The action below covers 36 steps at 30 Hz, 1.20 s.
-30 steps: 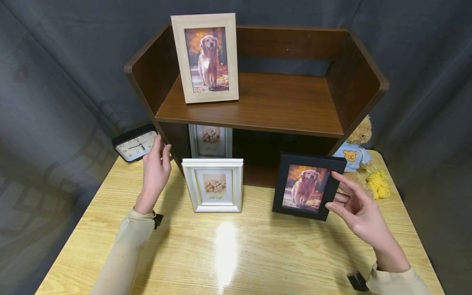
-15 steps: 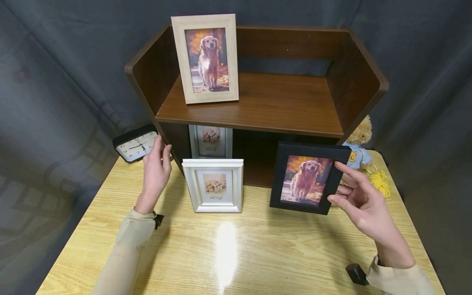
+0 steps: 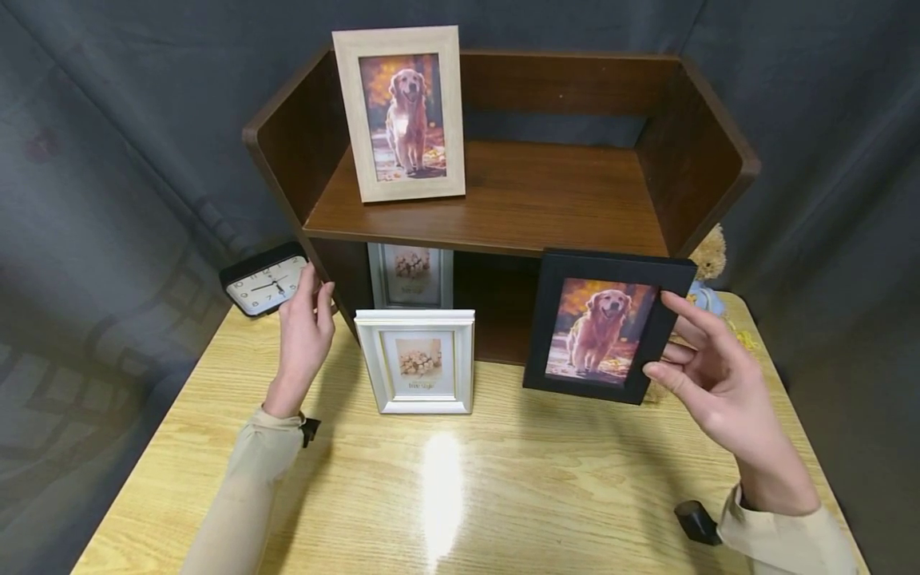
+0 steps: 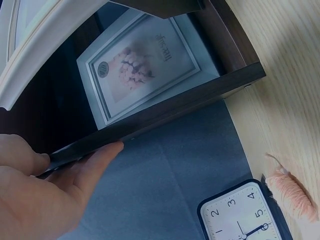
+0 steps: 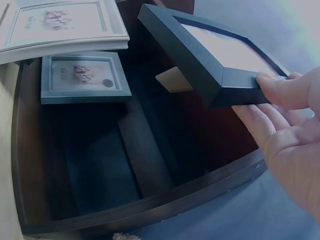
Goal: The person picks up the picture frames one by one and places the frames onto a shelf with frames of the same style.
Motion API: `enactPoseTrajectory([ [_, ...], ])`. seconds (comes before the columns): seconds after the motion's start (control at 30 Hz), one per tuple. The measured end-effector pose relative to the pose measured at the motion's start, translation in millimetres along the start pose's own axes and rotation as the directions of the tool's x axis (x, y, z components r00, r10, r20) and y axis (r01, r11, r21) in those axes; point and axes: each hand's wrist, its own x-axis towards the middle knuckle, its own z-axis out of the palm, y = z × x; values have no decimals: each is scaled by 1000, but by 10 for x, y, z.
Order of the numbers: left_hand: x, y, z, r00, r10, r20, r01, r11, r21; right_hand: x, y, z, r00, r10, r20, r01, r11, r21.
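My right hand pinches the right edge of a black picture frame with a dog photo, thumb on the front and fingers behind. The frame is held up off the table before the shelf's lower compartment; its backside stand sticks out in the right wrist view. My left hand grips the left side panel of the brown wooden shelf, thumb and fingers on either side of it. A white picture frame stands on the table between the hands. Inside the lower compartment is a grey-blue picture frame.
A cream picture frame stands on the upper shelf at the left. Beside the left panel sits a black clock, with a pink yarn bundle near it. A teddy bear is partly hidden at the right, near yellow yarn.
My right hand has raised the black picture frame and brought it slightly toward the upper shelf's front edge; it now covers more of the teddy bear. The left hand has stayed in place.
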Motion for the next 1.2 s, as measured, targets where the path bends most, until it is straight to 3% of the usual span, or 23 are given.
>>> enactPoseTrajectory([
  [0.2,-6,13,-4,1000,-12,4,12,1000,5,105,-61,6,999,-38,-22,39,998,39],
  [0.43,-13,17,-6,1000,-10,4,10,1000,9,174,-160,12,999,-9,-50,11,999,39],
  [0.53,-15,18,-6,1000,-2,-1,2,1000,17,218,-182,6,998,-37,-59,40,998,52],
  [0.83,-13,27,2,1000,-9,-4,9,1000,15,453,-293,57,991,-77,-105,89,990,113],
  [1.2,-10,31,5,1000,-4,-9,4,1000,15,725,-361,98,986,-79,-150,96,989,111],
])
